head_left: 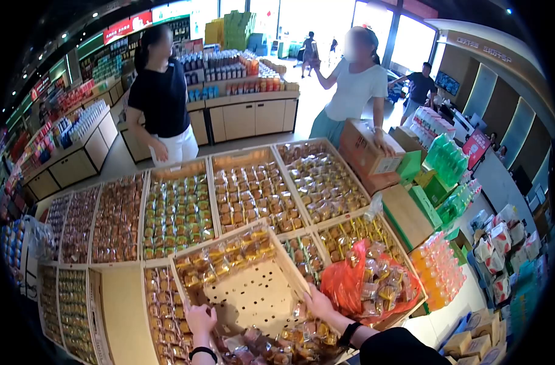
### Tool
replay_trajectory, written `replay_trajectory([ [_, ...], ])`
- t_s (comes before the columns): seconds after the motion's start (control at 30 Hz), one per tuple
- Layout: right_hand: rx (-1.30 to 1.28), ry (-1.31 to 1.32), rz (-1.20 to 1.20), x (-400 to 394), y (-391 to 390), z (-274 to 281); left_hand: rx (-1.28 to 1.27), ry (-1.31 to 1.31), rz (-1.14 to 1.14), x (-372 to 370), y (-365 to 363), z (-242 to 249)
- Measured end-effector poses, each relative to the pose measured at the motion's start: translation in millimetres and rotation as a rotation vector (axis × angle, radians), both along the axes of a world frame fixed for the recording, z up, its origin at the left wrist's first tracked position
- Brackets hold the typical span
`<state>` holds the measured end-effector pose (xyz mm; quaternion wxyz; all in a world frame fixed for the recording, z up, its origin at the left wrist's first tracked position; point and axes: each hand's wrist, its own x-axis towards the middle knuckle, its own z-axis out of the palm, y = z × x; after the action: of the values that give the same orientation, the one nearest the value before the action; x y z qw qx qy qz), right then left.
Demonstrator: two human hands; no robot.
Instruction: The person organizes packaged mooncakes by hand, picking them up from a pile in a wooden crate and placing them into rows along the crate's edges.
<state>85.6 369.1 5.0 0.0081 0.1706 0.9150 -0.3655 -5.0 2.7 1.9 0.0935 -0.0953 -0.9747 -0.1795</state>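
A wooden tray (241, 230) with a perforated base sits tilted over the display in front of me. Individually wrapped pastries line its far side, and more lie loose at its near end. My left hand (200, 319) is closed at the tray's left wall, a dark band on its wrist. On the opposite wall, my right hand (319, 302) has its fingers wrapped over the wood. Just right of that hand, a red plastic bag (343, 285) lies open with wrapped pastries (381, 283) heaped in and beside it.
Several compartments of wrapped pastries (177, 210) surround the tray. A bare wooden panel (126, 310) is at left. A person in black (162, 91) stands across the display; another in white (356, 91) rests a hand on a cardboard box (365, 146). Bottled drinks (438, 267) stand at right.
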Motion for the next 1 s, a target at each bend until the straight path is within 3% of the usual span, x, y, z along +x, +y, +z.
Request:
replay_trajectory([
  [0.4,0.013,0.019,-0.094,0,0,0,-0.294,-0.085,-0.101,0,1,-2],
  [0.47,0.068,0.080,-0.108,0,-1,-11,-0.309,-0.285,-0.091,4,4,5],
  [0.5,0.047,-0.022,-0.113,-2,-1,-8,-0.265,-0.173,-0.164,6,-8,-24],
  [0.57,0.079,-0.025,-0.113,-4,-2,-9,-0.351,-0.120,-0.283,23,-2,-14],
  [0.63,0.107,-0.017,-0.099,-3,-2,-6,-0.276,-0.337,-0.338,42,-1,-16],
  [0.77,0.113,-0.088,-0.074,-5,-2,0,-0.222,-0.630,-0.211,77,3,-9],
  [1.0,0.087,-0.062,-0.066,-4,-1,-5,-0.188,-0.602,-0.224,93,9,1],
])
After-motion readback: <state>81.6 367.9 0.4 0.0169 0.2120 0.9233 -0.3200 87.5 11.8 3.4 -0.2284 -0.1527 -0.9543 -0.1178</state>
